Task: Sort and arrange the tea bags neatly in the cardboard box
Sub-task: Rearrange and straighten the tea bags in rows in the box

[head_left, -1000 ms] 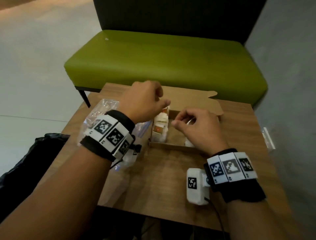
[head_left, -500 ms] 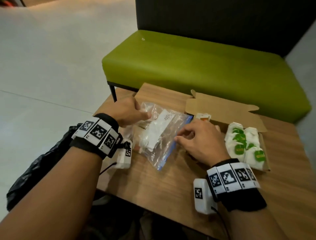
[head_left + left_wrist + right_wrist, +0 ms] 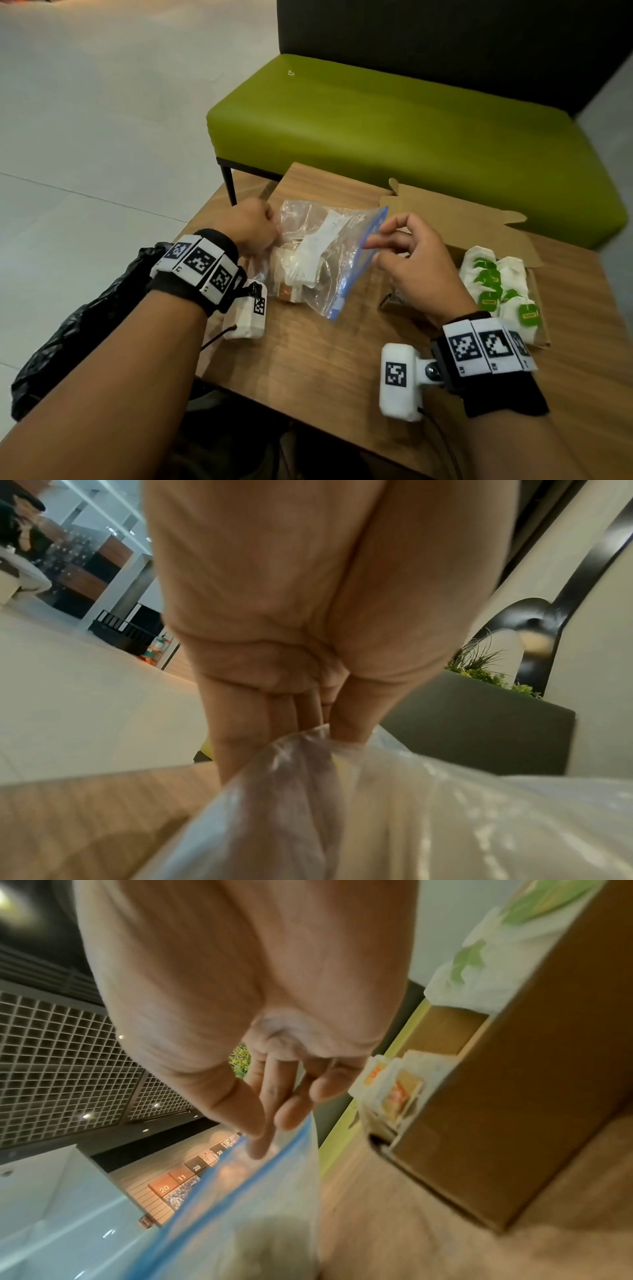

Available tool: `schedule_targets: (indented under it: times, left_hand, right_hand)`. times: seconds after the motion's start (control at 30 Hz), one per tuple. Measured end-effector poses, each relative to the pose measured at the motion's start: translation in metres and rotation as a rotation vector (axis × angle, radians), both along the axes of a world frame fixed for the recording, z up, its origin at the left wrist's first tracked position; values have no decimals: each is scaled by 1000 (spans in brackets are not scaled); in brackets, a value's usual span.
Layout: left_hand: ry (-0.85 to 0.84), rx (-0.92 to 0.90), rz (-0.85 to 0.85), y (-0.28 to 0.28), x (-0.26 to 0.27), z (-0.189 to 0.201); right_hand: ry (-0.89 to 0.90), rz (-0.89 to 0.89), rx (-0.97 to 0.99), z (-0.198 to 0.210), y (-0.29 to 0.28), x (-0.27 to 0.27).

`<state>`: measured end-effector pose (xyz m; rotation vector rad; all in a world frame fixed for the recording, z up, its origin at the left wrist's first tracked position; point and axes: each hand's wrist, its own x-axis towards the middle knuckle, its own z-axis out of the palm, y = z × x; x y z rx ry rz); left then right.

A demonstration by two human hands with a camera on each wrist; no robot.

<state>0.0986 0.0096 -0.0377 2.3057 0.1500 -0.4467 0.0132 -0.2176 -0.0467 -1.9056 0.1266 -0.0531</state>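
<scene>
Holding item: one clear zip bag (image 3: 318,260) with a blue seal strip, lifted slightly off the wooden table (image 3: 308,359), between the two hands. Contents: several white tea bags (image 3: 301,270), bunched low in the bag; count not readable.

Left hand (image 3: 255,228): fingers closed round the gathered plastic at the bag's far left corner, confirmed in the left wrist view, where the film is bunched between fingertips (image 3: 346,729).

Right hand (image 3: 411,260): thumb and forefinger pinching the blue strip at the bag's open edge; remaining fingers loosely spread.

Cardboard box (image 3: 455,222): just right of the bag, flap open. Green-tagged tea bags (image 3: 496,291) lie in its right part; orange-marked ones (image 3: 397,1093) stand in the left part, seen only from the right wrist.

Handling notes (judgement): bag film thin, limp, slippery; best held at the stiffer seal strip. Tea bags light, soft, easily torn or crushed; probably taken by the paper tag or flat sides, gently. Strings may tangle.
</scene>
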Motion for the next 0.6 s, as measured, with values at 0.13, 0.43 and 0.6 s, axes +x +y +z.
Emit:
schedule_targets:
  times: [0.13,0.43,0.6]
  left_hand:
    - [-6,-63,-12,-5,-4,-1]
    - [-34,-187,-143,-12,-11,0]
    - [-17,-206,-181,-11,-12,2]
  right_hand:
    - [-97,-29,54,-6,18,3]
    - [121,131,-1069,10,37,0]
    - [12,331,-1166,12,42,3]
